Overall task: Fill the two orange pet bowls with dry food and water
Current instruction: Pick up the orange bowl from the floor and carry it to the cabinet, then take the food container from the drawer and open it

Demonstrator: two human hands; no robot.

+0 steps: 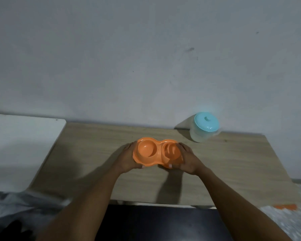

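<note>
An orange double pet bowl, two round wells joined in one piece, sits at the middle of the wooden table. Both wells look empty. My left hand grips its left end, thumb at the near rim. My right hand grips its right end the same way and covers part of the right well's edge. A clear plastic jug with a light blue lid stands at the table's back right, apart from the bowl. I see no dry food.
A white surface adjoins the table on the left. A grey wall rises right behind the table. A dark area lies below the table's front edge, and patterned fabric with an orange scrap shows at lower right.
</note>
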